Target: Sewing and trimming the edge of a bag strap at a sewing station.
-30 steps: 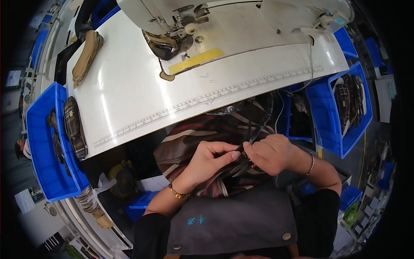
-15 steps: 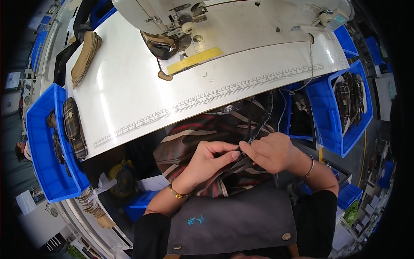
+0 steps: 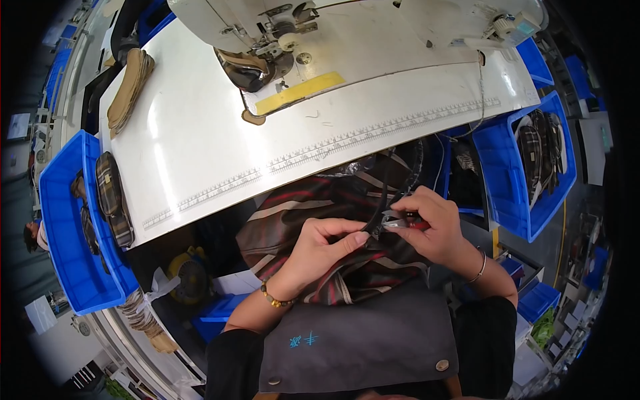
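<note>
Pinching tight, left hand [image 3: 327, 248] is holding black strip [image 3: 381, 219] over striped cloth [image 3: 283, 220], probably steadying it; right hand [image 3: 439, 229] is gripping snips [image 3: 398, 222], fingers wrapped around, tips pointing at strip.

a: head cam, where from?
b: on the person's head, left of two. faces down, upright.
a: how near?
b: close. left hand [image 3: 323, 248] and right hand [image 3: 432, 228] just below centre, apron [image 3: 367, 350] at bottom, table [image 3: 207, 133] across the top. fisheye, edges bow at the rim.
</note>
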A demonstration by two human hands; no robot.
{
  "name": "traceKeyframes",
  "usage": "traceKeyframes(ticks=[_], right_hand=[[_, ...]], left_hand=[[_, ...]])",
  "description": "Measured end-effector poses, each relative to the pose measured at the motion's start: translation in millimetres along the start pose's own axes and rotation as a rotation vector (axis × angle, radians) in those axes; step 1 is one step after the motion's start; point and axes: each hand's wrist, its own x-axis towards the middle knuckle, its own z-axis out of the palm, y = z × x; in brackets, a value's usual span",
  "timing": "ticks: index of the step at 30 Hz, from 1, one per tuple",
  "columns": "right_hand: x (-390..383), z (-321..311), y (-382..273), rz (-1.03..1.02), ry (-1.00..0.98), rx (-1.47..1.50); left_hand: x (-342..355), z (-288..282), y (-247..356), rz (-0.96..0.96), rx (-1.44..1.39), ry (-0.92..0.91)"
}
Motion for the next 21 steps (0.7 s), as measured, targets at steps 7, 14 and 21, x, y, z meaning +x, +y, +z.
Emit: traceKeyframes(ticks=[7,14,21], right_hand=[[-12,15,-10,0.191,-0.022,0.206],[-10,11,-26,0.282,-0.095,0.156],[-1,5,-26,0.336,-0.197,0.092]], left_hand=[[-1,7,4,0.079,0.125,0.046],[-3,13,5,0.335,0.467,0.137],[-2,21,11,0.559,0.943,0.251]])
